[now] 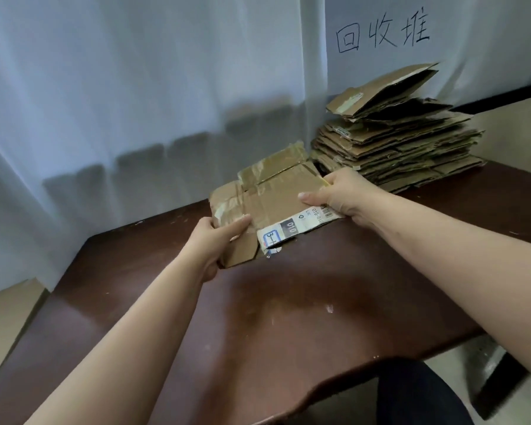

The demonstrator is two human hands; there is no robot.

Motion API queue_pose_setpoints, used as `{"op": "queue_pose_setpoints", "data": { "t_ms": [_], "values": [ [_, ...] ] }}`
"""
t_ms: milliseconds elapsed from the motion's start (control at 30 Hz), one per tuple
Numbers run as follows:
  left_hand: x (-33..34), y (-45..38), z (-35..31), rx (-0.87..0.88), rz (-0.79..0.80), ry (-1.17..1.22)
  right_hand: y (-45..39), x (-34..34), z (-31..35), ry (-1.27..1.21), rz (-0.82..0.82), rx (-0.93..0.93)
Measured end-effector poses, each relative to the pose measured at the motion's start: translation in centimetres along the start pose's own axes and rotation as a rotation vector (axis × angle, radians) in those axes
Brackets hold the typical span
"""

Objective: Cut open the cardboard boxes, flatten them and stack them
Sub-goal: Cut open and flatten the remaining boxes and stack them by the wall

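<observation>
Gripping a flattened brown taped cardboard box (pixel 270 204) at opposite edges, the left hand (pixel 215 240) and right hand (pixel 341 194) hold it over the dark wooden table (pixel 288 317), beside the stack of flattened brown cardboard (pixel 396 142).

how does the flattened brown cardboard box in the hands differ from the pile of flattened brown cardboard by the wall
The flattened brown cardboard box is one piece, gripped by the left hand and right hand above the dark wooden table; the pile of flattened brown cardboard is many layers resting on it. The box carries a white shipping label; the pile shows none. Both are taped brown cardboard.
</observation>
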State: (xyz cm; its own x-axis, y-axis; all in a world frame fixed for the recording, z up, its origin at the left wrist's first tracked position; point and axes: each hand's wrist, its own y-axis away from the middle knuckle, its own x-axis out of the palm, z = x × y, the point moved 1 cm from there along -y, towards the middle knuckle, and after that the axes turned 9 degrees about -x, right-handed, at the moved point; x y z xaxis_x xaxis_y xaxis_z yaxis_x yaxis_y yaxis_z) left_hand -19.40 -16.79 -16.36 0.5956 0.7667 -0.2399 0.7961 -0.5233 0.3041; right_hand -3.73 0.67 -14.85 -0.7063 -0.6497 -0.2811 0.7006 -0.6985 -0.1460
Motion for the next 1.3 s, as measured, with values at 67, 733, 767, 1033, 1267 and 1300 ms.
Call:
{"op": "queue_pose_setpoints", "data": {
  "t_ms": [67,733,767,1033,1267,1300],
  "values": [
    [0.6,0.0,-1.9,0.071,-0.002,0.057,-0.1,-1.2,1.6,0.032,-0.061,-0.055],
    [21.8,-7.7,-25.2,0.662,0.031,0.035,-15.5,-24.4,8.0,0.749,-0.576,-0.241],
    [22.7,-8.4,-25.2,0.703,-0.004,-0.009,-16.3,-25.0,7.3,0.737,-0.563,-0.242],
    [26.2,-13.3,-19.4,0.445,0.141,-0.291,-17.5,-24.4,-2.2,0.902,-0.320,-0.028],
    [27.8,-11.4,-20.9,0.781,-0.126,-0.992,-17.6,-24.5,-3.1,0.981,-0.236,0.074],
    [28.4,-11.6,-20.7,0.805,-0.080,-1.065,-17.5,-24.6,-2.9,0.987,-0.226,0.083]
  ]
}}
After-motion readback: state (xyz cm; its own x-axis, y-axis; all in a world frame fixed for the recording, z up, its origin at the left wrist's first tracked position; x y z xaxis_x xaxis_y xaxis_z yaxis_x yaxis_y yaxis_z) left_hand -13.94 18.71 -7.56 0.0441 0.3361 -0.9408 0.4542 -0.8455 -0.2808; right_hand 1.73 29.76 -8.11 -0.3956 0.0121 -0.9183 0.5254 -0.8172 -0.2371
